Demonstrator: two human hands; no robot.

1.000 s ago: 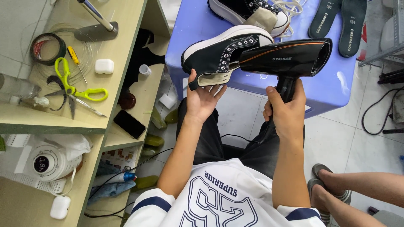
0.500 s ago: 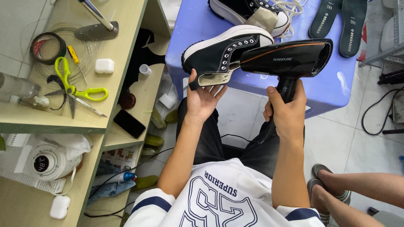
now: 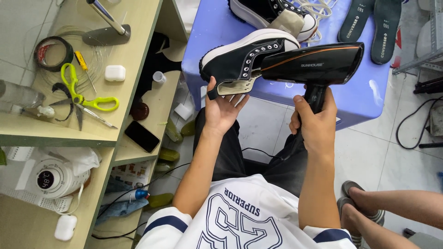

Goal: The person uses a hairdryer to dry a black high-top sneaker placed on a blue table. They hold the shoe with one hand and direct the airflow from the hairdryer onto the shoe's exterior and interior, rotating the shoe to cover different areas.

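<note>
My left hand (image 3: 222, 109) grips the heel of a black high-top sneaker with a thick white sole (image 3: 244, 57), holding it on its side above the blue table's edge. My right hand (image 3: 314, 121) is wrapped around the handle of a black hair dryer (image 3: 310, 63), whose nozzle points left at the shoe's opening. A second black sneaker (image 3: 272, 13) lies on the blue table (image 3: 364, 94) further back, beside white laces.
Two dark green insoles (image 3: 369, 20) lie at the table's far right. A wooden shelf unit on the left holds yellow scissors (image 3: 83, 94), a tape roll (image 3: 51, 53), a small screwdriver, a white earbud case and a phone (image 3: 142, 136). Another person's feet in sandals (image 3: 357, 203) rest at lower right.
</note>
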